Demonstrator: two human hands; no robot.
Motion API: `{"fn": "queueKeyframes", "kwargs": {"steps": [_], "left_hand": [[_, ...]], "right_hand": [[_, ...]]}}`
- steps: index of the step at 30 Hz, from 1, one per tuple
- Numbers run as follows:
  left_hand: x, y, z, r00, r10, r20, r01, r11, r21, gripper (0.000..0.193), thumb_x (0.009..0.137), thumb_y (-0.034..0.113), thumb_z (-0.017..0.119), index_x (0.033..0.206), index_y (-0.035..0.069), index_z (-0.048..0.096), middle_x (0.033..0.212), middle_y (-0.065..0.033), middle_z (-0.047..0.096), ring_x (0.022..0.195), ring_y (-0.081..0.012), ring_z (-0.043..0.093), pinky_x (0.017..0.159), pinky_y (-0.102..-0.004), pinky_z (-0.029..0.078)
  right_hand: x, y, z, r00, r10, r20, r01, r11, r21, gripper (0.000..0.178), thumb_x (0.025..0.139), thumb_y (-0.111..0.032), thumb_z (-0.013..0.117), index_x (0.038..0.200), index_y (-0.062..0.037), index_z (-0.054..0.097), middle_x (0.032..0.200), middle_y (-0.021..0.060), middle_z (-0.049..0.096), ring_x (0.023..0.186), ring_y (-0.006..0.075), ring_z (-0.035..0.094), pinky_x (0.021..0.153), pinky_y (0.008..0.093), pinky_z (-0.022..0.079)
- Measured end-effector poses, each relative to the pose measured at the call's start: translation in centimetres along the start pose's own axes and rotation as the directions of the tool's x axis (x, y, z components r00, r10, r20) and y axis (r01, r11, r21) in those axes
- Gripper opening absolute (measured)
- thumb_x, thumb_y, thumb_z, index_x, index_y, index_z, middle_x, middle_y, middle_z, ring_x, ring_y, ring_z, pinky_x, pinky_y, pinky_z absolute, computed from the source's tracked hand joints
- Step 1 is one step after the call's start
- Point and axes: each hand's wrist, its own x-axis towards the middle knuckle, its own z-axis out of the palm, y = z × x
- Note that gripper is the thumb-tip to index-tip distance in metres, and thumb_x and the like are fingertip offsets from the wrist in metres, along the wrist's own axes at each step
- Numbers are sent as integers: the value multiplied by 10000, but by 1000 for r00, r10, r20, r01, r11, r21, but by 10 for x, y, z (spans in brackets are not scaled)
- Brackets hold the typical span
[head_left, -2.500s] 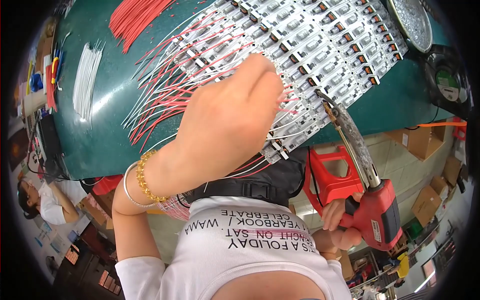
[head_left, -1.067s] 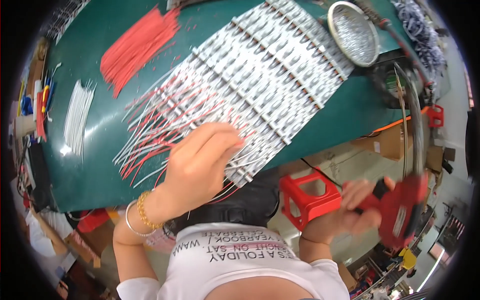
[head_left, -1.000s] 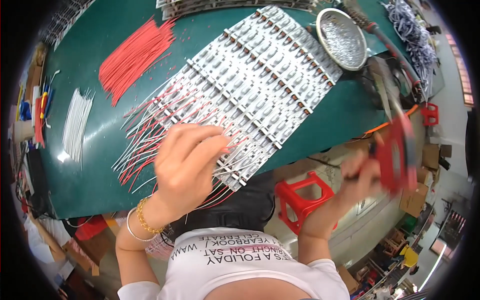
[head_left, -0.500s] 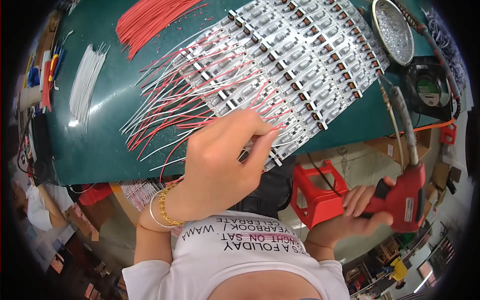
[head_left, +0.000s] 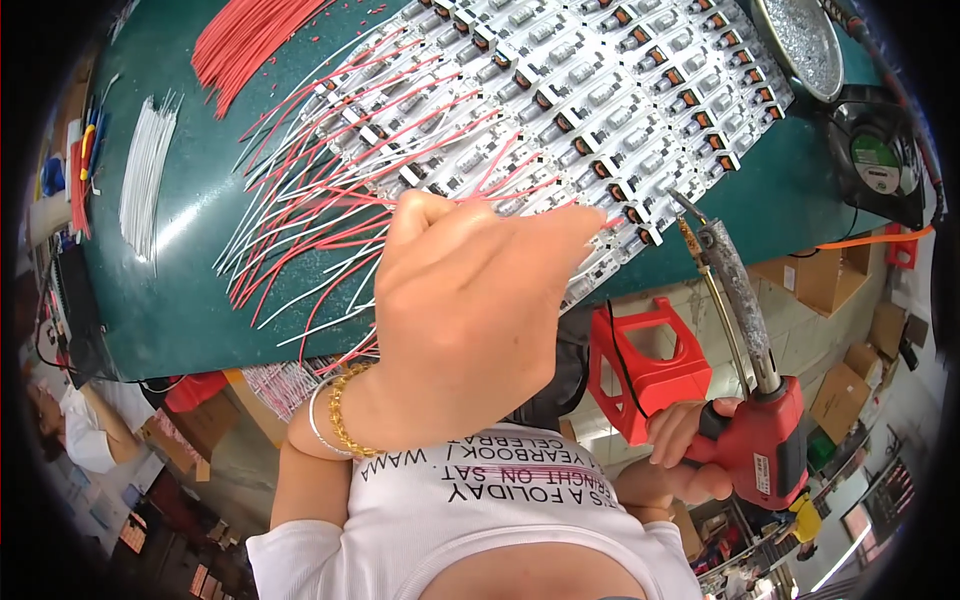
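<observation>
A large panel of white circuit boards (head_left: 600, 90) lies on the green table, with rows of small components. My left hand (head_left: 470, 310) is over its near edge, thumb and fingers pinched together; a short red wire end (head_left: 613, 224) shows at the fingertips, and the rest of that wire is hidden. Red and white wires (head_left: 320, 215) fan out leftward from the boards beside this hand. My right hand (head_left: 690, 450) grips a red soldering gun (head_left: 765, 445), fingers round its handle. Its metal barrel and thin feed tube point up toward the panel's right edge, the tip close to the boards.
Loose bundles of red wires (head_left: 250, 45) and white wires (head_left: 148, 175) lie on the left of the table (head_left: 200, 320). A metal bowl (head_left: 800, 45) and a black stand (head_left: 877, 160) are at right. Below the table edge stands a red stool (head_left: 650, 365).
My left hand has moved right and slightly up along the boards. The soldering gun in my right hand has come left, its tip nearer the panel. The table view has shifted left.
</observation>
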Motion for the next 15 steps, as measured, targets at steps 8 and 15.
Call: {"fn": "queueKeyframes", "kwargs": {"steps": [8,15], "left_hand": [[-2,-2,-7,989,-137,47,144,963,-226,173,714,-30,706,848,72,670,723,4,649,649,-79,530,671,-265,348],[-2,-5,17,997,-45,-60,43,999,-31,145,706,6,700,804,83,626,709,6,579,628,-144,507,705,-297,331]], "right_hand": [[1,11,13,998,7,56,-9,1000,28,724,825,-516,622,1255,11,375,544,48,532,432,166,521,424,269,416],[4,7,-4,995,23,95,-26,999,26,715,827,-514,622,1253,6,380,552,51,537,441,170,526,433,274,423]]}}
